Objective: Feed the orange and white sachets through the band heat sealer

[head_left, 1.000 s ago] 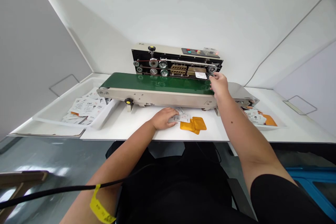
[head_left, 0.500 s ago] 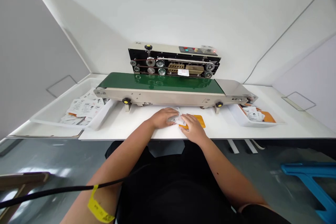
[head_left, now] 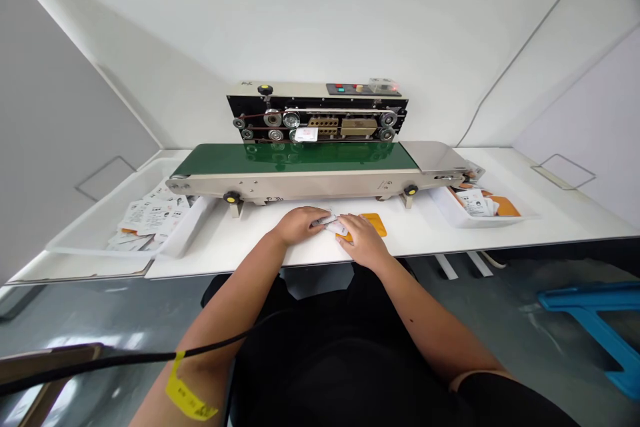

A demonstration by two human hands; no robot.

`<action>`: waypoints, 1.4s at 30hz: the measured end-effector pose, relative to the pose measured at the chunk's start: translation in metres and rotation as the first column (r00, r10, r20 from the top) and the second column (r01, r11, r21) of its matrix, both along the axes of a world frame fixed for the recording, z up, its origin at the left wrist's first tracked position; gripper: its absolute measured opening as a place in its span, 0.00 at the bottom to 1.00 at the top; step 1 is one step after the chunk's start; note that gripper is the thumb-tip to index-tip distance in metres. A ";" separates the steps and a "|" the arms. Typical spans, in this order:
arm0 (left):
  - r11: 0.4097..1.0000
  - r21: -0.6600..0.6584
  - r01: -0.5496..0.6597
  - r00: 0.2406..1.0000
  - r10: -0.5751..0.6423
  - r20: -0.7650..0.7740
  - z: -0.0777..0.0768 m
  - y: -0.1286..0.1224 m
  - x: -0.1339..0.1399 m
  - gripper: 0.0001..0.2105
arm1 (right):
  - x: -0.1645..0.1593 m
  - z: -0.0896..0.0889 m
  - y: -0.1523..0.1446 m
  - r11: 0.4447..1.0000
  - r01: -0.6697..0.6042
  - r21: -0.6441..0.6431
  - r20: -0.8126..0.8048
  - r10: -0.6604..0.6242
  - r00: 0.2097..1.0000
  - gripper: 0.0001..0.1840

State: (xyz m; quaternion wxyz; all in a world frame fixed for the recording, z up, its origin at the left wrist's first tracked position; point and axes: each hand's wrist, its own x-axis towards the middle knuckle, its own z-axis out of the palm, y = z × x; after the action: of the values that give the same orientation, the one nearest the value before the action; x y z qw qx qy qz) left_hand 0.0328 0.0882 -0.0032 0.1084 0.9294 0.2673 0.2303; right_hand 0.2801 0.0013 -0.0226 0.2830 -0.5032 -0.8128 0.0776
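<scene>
A small white printed packet (head_left: 336, 225) is held low over the white table, between my two hands. My left hand (head_left: 298, 225) has its fingers curled round the packet's left end. The fingers of my right hand (head_left: 366, 240) close on its right side, with the thumb beneath. An orange packet (head_left: 375, 223) lies flat on the table, partly under my right hand. Behind them, another white packet (head_left: 307, 134) hangs in the rollers of a band sealer (head_left: 320, 97), above its green conveyor belt (head_left: 300, 157).
At the left, a white plastic bin (head_left: 185, 230) holds many white packets. A second bin (head_left: 480, 220) at the right holds white and orange ones. The conveyor's frame (head_left: 310, 185) stands just beyond my hands. A blue stool (head_left: 590, 307) is at the lower right.
The packet in the sealer has travelled left along the rollers. My hands have drawn slightly closer together over the white packet. The whole view has shifted and tilted a little.
</scene>
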 end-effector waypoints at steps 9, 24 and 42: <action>0.959 0.142 -0.247 0.964 0.229 0.134 0.005 0.003 -0.005 0.14 | -0.002 0.000 0.000 0.993 0.085 -0.079 0.014 -0.084 0.996 0.39; 0.831 -0.545 0.110 0.903 0.146 0.403 0.004 -0.010 0.007 0.18 | -0.027 0.023 0.017 0.949 0.026 -0.315 -0.581 -0.214 0.785 0.16; 0.717 -0.661 0.220 0.863 0.173 0.475 0.012 -0.014 0.008 0.24 | 0.017 0.041 0.042 0.844 -0.203 -0.496 -0.471 -0.065 0.880 0.12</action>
State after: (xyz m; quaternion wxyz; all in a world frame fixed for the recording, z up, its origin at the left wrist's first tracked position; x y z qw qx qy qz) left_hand 0.0407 0.0740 0.0088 0.5184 0.7288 0.2835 0.3461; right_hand 0.2967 0.0435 0.0187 0.3175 -0.4968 -0.6840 0.4295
